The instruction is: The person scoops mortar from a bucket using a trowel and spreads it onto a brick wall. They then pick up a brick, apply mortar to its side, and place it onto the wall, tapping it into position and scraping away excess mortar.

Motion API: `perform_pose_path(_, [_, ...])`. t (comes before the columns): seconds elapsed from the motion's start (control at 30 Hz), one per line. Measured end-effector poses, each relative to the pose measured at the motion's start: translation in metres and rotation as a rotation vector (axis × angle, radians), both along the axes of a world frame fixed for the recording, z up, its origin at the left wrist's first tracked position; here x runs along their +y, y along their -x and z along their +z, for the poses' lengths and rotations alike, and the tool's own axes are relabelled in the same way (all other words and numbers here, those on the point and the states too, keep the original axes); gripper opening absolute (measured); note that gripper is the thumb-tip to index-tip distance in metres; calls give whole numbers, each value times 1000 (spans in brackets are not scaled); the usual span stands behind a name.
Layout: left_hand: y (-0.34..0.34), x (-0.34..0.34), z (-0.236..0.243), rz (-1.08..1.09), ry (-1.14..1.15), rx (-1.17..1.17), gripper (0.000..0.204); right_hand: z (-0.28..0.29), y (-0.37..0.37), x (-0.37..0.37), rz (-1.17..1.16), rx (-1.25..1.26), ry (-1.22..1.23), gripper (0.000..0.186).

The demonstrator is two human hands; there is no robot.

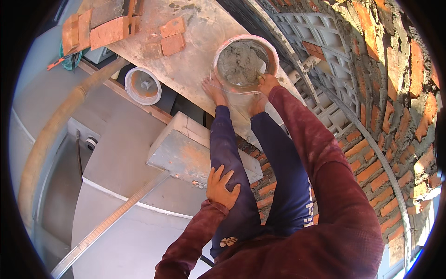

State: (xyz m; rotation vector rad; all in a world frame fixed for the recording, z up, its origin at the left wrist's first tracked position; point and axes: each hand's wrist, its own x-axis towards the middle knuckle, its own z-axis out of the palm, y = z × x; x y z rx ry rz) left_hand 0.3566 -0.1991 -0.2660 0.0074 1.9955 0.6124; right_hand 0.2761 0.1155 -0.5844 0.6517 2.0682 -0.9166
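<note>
My left hand (223,186) rests open on my left thigh, fingers spread, holding nothing. My right hand (268,83) is closed on what looks like a short tool handle at the right rim of a round bucket (269,49); the tool's end is unclear. Grey wet mortar (239,60) fills much of the bucket, which stands on a stained board (195,76) with a thin wire handle hanging at its near side. My bare feet (213,93) are on the board against the bucket's near side.
Red bricks (107,35) lie on the board's upper left, beside a white pail (151,95) in the gap. A bamboo pole (65,114), metal bar (116,214) and concrete beam (179,153) are left and below. A rough brick wall (390,121) and grey hose (381,162) are right.
</note>
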Motion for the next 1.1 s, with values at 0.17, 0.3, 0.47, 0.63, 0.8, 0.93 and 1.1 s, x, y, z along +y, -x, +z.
perform_pose_path(0.17, [-1, 1, -3, -45, 11, 4, 49, 20, 5, -15, -372, -144, 225, 22])
perform_pose_path(0.3, [-1, 4, 0, -81, 16, 4, 49, 34, -3, -2, -369, -137, 343, 23])
perform_pose_path(0.47, [4, 8, -1, -73, 17, 14, 49, 42, -21, 14, -342, -18, 307, 30])
perform_pose_path(0.63, [11, 12, -1, -73, 21, 37, 50, 38, -39, 26, -200, 292, 374, 34])
perform_pose_path(0.8, [22, 12, 0, -64, 9, 58, 52, 191, -14, 47, -215, 32, 471, 32])
perform_pose_path(0.93, [28, 16, 16, -60, -2, 70, 60, 382, 7, 71, -381, -181, 554, 16])
perform_pose_path(1.1, [66, 6, 18, -46, -176, 194, 62, 552, -7, 134, -154, 372, 327, 20])
